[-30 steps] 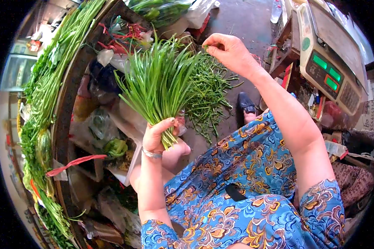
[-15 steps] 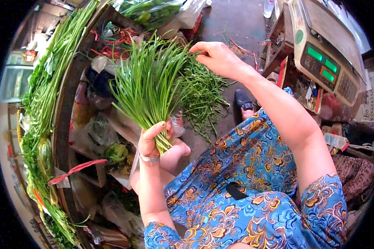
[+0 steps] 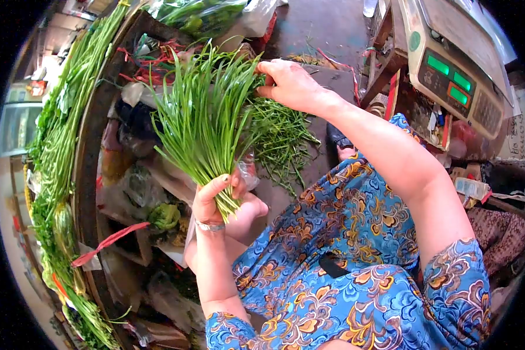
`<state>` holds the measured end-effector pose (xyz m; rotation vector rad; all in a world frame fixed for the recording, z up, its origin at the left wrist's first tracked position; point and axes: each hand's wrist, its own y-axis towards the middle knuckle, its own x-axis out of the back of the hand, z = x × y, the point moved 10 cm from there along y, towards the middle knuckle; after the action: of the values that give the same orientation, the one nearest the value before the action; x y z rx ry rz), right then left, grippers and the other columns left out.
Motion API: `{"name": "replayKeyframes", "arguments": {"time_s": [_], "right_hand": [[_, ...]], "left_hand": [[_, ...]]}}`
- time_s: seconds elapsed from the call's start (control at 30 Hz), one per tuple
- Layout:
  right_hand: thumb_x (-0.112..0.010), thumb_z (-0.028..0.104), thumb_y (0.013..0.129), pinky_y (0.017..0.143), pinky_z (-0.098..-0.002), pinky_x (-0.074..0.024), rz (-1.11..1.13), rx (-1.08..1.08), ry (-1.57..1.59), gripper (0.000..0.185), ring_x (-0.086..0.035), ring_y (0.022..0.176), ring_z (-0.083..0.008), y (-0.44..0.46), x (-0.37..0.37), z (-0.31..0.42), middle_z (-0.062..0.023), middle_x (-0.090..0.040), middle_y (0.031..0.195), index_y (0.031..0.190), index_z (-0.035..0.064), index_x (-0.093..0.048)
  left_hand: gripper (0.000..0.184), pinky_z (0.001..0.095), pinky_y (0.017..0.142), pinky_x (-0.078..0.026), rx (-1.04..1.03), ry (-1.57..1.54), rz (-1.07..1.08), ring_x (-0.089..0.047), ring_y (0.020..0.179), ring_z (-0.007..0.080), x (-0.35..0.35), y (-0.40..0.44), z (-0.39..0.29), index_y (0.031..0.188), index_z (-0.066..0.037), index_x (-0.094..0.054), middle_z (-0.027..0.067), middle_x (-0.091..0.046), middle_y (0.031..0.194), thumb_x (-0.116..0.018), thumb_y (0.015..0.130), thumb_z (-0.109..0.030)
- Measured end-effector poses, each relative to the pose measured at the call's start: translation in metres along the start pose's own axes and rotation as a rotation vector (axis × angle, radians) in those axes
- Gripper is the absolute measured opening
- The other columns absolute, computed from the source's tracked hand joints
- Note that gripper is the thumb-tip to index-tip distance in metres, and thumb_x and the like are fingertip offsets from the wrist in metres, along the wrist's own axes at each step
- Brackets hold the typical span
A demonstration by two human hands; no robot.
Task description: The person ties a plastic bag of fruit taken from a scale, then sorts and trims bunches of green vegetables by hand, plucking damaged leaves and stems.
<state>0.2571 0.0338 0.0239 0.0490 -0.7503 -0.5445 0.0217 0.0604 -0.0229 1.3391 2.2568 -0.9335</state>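
A thick bunch of long green leafy stalks (image 3: 207, 116) fans upward from my left hand (image 3: 214, 195), whose fingers are wrapped round the pale stem ends. My right hand (image 3: 289, 84) is at the upper right edge of the bunch, thumb and fingers bent with a gap between them, the fingertips at the leaf tips. Nothing can be made out between those fingers. Below my right hand, a pile of loose green cuttings (image 3: 283, 140) lies on the dark floor, partly behind the bunch.
A long shelf edge (image 3: 90, 151) at the left bears green vegetables (image 3: 64, 122). A scale (image 3: 449, 76) with lit green digits stands at the upper right. Red ties (image 3: 163, 61) and bagged greens (image 3: 201, 14) are at the top. My shoe (image 3: 335, 137) stands beside the cuttings.
My right hand has moved left and slightly down to the bunch's edge, and its fingers have spread from a pinch. My left hand still holds the bunch. The view has shifted slightly.
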Motion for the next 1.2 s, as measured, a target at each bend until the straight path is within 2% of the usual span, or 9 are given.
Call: {"name": "replayKeyframes", "arguments": {"time_s": [0.1, 0.17, 0.4, 0.47, 0.57, 0.67, 0.93, 1.03, 1.2], "right_hand": [[-0.064, 0.022, 0.077, 0.082, -0.0464, -0.0477, -0.040, 0.029, -0.046, 0.032, -0.060, 0.095, -0.0371, 0.000, 0.000, 0.001, -0.0214, -0.063, 0.094, 0.101, 0.0009, -0.063], [-0.062, 0.015, 0.081, 0.077, -0.0445, -0.0467, -0.046, 0.048, -0.180, 0.019, -0.059, 0.087, -0.0372, -0.001, -0.001, 0.001, -0.0199, -0.060, 0.088, 0.085, -0.0029, -0.059], [-0.050, 0.004, 0.078, 0.077, -0.0460, -0.0478, -0.030, 0.030, -0.356, 0.014, -0.059, 0.087, -0.0398, 0.003, 0.007, -0.005, -0.0220, -0.060, 0.088, 0.085, -0.0024, -0.061], [-0.049, 0.004, 0.078, 0.077, -0.0460, -0.0480, -0.080, 0.063, -0.359, 0.015, -0.060, 0.087, -0.0394, 0.003, 0.012, -0.007, -0.0217, -0.060, 0.087, 0.084, -0.0008, -0.062], [-0.050, 0.006, 0.078, 0.075, -0.0455, -0.0491, -0.144, 0.035, -0.390, 0.016, -0.061, 0.088, -0.0377, 0.004, 0.018, -0.015, -0.0193, -0.062, 0.087, 0.084, 0.0026, -0.064], [-0.051, 0.006, 0.077, 0.075, -0.0460, -0.0497, -0.199, 0.036, -0.387, 0.016, -0.061, 0.087, -0.0371, 0.005, 0.025, -0.017, -0.0183, -0.063, 0.085, 0.085, 0.0039, -0.064], [-0.052, 0.016, 0.081, 0.074, -0.0444, -0.0510, -0.123, -0.211, -0.559, 0.021, -0.064, 0.088, -0.0358, 0.010, 0.034, -0.052, -0.0167, -0.065, 0.086, 0.091, 0.0096, -0.069], [-0.057, 0.025, 0.084, 0.073, -0.0407, -0.0504, -0.272, -0.302, -0.264, 0.022, -0.064, 0.084, -0.0350, 0.003, 0.077, -0.079, -0.0179, -0.065, 0.086, 0.090, 0.0081, -0.070], [-0.066, 0.023, 0.080, 0.071, -0.0359, -0.0490, -0.140, -0.135, -0.129, 0.024, -0.064, 0.077, -0.0273, 0.005, 0.056, -0.069, -0.0151, -0.066, 0.083, 0.093, 0.0032, -0.067]], "left_hand": [[0.028, 0.0296, 0.059, -0.036, 0.013, 0.013, 0.009, -0.047, 0.058, 0.0151, -0.009, -0.001, 0.002, 0.095, 0.000, -0.052, 0.0054, -0.053, 0.076, -0.066, 0.081, -0.020], [0.028, 0.0294, 0.059, -0.036, 0.028, 0.016, 0.020, -0.046, 0.058, 0.0150, -0.009, 0.000, 0.005, 0.093, 0.000, -0.052, 0.0052, -0.053, 0.075, -0.066, 0.081, -0.021], [0.024, 0.0290, 0.058, -0.037, 0.066, -0.020, 0.018, -0.045, 0.058, 0.0146, -0.013, 0.000, 0.013, 0.090, -0.001, -0.052, 0.0047, -0.052, 0.076, -0.064, 0.082, -0.021], [0.023, 0.0294, 0.058, -0.037, 0.082, -0.031, -0.009, -0.045, 0.058, 0.0146, -0.013, 0.000, 0.015, 0.089, -0.001, -0.053, 0.0048, -0.052, 0.076, -0.063, 0.083, -0.021], [0.033, 0.0290, 0.057, -0.043, 0.059, -0.129, -0.001, -0.050, 0.061, 0.0178, -0.013, 0.003, 0.015, 0.107, 0.002, -0.051, 0.0091, -0.056, 0.079, -0.066, 0.081, -0.013], [0.024, 0.0294, 0.059, -0.035, 0.018, 0.022, -0.037, -0.045, 0.058, 0.0142, -0.021, 0.005, 0.009, 0.095, -0.001, -0.052, 0.0053, -0.053, 0.076, -0.063, 0.083, -0.019], [0.026, 0.0300, 0.059, -0.035, 0.038, 0.019, 0.001, -0.045, 0.056, 0.0139, -0.035, 0.007, 0.011, 0.098, -0.001, -0.051, 0.0048, -0.053, 0.075, -0.062, 0.083, -0.019], [0.023, 0.0289, 0.059, -0.033, 0.036, 0.019, -0.014, -0.042, 0.055, 0.0134, -0.027, 0.001, 0.009, 0.090, -0.002, -0.052, 0.0030, -0.051, 0.071, -0.062, 0.082, -0.021], [0.022, 0.0286, 0.059, -0.031, 0.023, -0.015, -0.032, -0.041, 0.057, 0.0127, -0.016, 0.005, 0.000, 0.087, -0.002, -0.052, 0.0022, -0.050, 0.072, -0.062, 0.083, -0.021]]}}
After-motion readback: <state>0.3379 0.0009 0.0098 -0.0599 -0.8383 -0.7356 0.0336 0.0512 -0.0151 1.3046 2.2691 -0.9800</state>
